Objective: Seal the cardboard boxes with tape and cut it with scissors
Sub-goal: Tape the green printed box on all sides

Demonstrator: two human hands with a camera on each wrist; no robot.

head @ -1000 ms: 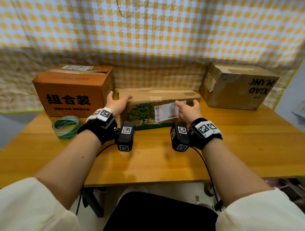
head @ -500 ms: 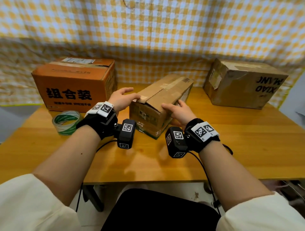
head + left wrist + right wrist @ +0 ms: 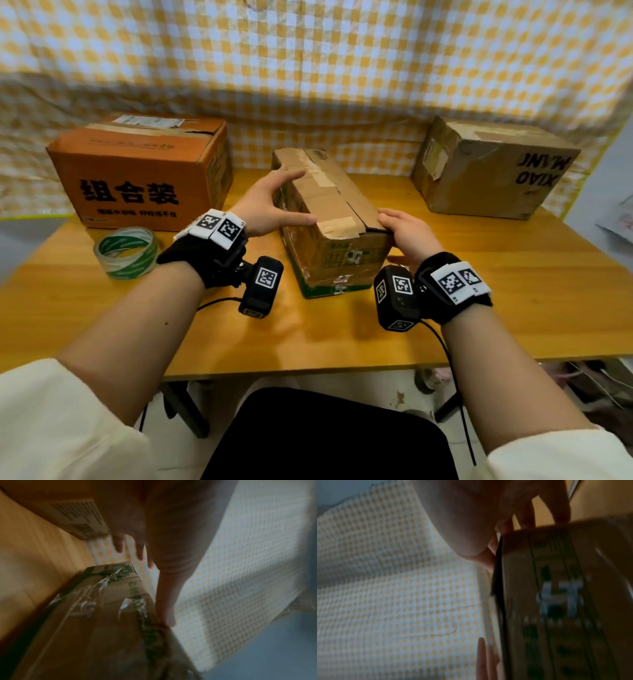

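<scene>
Standing end-on to the person at the centre of the head view, the long cardboard box [image 3: 329, 219] has its top seam running away from the viewer, which I take to be so a strip of tape can be drawn along it in one pull. The left hand [image 3: 265, 205] lies against the box's left upper edge with fingers straight and spread, thumb along the side wall, pressing rather than grasping; the left wrist view shows the fingers [image 3: 164, 601] extended over the box edge. The right hand [image 3: 406, 233] is curled over the near right corner, thumb on top and fingers down the side, gripping the box; from the right wrist camera the fingertips [image 3: 559, 516] hook over the cardboard edge. Between them the two hands look to be squaring the box on the wooden table [image 3: 479, 291]. Old brown tape patches cross the top, and the seam near the front looks slightly open, so sealing has not begun by my reading. The green-and-white tape roll [image 3: 126, 251] lies flat at the left of the frame, well apart from the left hand. An orange printed box [image 3: 137, 174] sits upper left and a brown box marked XIAO [image 3: 493, 168] upper right, both against the yellow checked cloth [image 3: 308, 68]. I see no scissors anywhere.
</scene>
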